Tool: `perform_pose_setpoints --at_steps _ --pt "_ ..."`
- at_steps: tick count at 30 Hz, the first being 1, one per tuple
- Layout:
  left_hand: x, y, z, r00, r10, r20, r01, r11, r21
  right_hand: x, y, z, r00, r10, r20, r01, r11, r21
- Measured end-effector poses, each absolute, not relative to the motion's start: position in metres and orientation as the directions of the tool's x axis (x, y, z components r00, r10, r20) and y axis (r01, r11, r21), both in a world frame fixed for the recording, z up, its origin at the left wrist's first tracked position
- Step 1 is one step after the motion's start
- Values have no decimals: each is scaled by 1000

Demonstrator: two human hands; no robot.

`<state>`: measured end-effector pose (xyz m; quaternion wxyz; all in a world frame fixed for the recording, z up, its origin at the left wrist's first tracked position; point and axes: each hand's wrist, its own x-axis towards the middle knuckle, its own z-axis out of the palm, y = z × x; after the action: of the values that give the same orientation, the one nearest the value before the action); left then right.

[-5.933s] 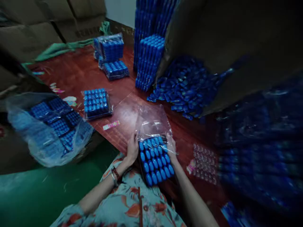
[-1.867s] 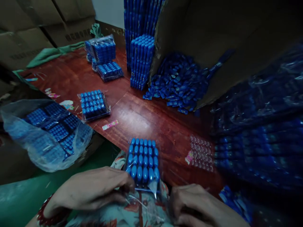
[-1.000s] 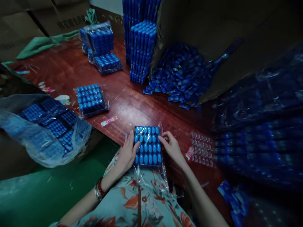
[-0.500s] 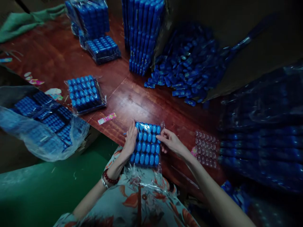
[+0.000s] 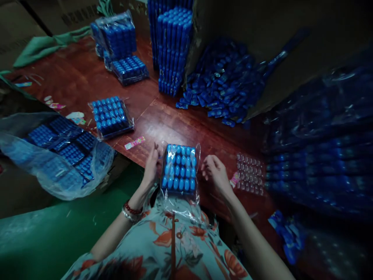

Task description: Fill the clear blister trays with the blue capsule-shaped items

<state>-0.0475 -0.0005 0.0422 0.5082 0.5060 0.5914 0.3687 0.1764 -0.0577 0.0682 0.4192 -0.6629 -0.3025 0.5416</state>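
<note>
A block of blue capsule-shaped items inside a clear plastic bag stands at the near edge of the red-brown table, the bag's loose open end trailing toward my lap. My left hand presses flat against the block's left side. My right hand hovers just right of the block with fingers curled, a small gap away from it.
A second bagged block lies to the left, two more at the back. A tall stack of blue trays stands beside a tipped cardboard box spilling loose blue pieces. A large plastic bag of packs sits at left.
My right hand let go of the bag's top right corner and drew back to the right. My left hand slid lower along the block's side. The view tilted slightly.
</note>
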Motion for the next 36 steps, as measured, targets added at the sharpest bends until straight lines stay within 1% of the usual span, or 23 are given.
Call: perform_pose_setpoints --at_steps 1,2,3,4,6,7,8,9,10,11,13,16,18,20,22,23,24,26,28,31,33,34,36 --pt "-62 -7 52 19 981 -195 210 187 960 181 -71 82 241 877 -416 -16 -425 -905" --pt "-77 -15 63 51 988 -145 232 129 964 186 -84 98 196 908 -370 53 -387 -921" --pt "-92 -24 73 139 987 -85 278 44 960 190 -98 113 83 937 -339 145 -348 -926" --pt "-106 -34 82 270 962 -29 342 -68 937 192 -111 127 -73 944 -322 240 -297 -924" --pt "-125 -56 92 556 831 26 442 -321 838 191 -132 145 -333 884 -329 393 -187 -900" --pt "-130 -66 92 654 756 31 468 -437 768 187 -141 146 -400 849 -345 451 -145 -880" --pt "-131 -75 88 708 705 34 487 -523 699 181 -148 144 -426 831 -359 501 -113 -858" --pt "-129 -83 82 726 686 45 505 -576 643 175 -153 139 -428 827 -363 543 -86 -835" --pt "-125 -88 74 713 697 70 527 -599 602 168 -156 131 -425 831 -359 578 -56 -814" --pt "-120 -91 65 677 728 110 550 -599 582 163 -157 124 -421 838 -347 607 -24 -794" --pt "-110 -91 51 603 771 206 537 -583 610 155 -154 114 -421 861 -285 632 53 -773" --pt "-99 -80 45 577 770 271 372 -544 752 153 -134 112 -337 933 -127 585 102 -805" --pt "-96 -70 48 538 822 187 290 -389 874 154 -115 113 -212 973 -86 511 35 -859" --pt "-94 -59 53 472 882 -3 242 -127 962 154 -96 108 -114 984 -139 387 -85 -918" --pt "-93 -51 56 423 885 -193 181 126 975 153 -79 98 -50 977 -209 225 -193 -955" --pt "-93 -48 57 408 876 -256 144 215 966 151 -73 92 -29 972 -235 151 -228 -962" --pt "-92 -45 57 396 870 -295 108 275 955 150 -68 87 -14 966 -256 94 -254 -963" --pt "-91 -45 58 363 874 -323 54 326 944 147 -63 80 1 958 -287 38 -287 -957" --pt "-89 -48 58 307 907 -287 21 295 955 145 -63 78 9 955 -295 28 -296 -955" --pt "-86 -57 55 179 972 -152 52 145 988 142 -66 80 46 957 -285 36 -287 -957" --pt "-87 -63 53 135 991 2 131 -20 991 140 -67 83 61 957 -282 52 -285 -957" --pt "-88 -66 51 148 984 95 179 -121 976 139 -67 83 65 957 -283 55 -287 -956" --pt "-91 -70 50 235 937 258 273 -318 908 138 -67 84 67 955 -290 49 -293 -955"
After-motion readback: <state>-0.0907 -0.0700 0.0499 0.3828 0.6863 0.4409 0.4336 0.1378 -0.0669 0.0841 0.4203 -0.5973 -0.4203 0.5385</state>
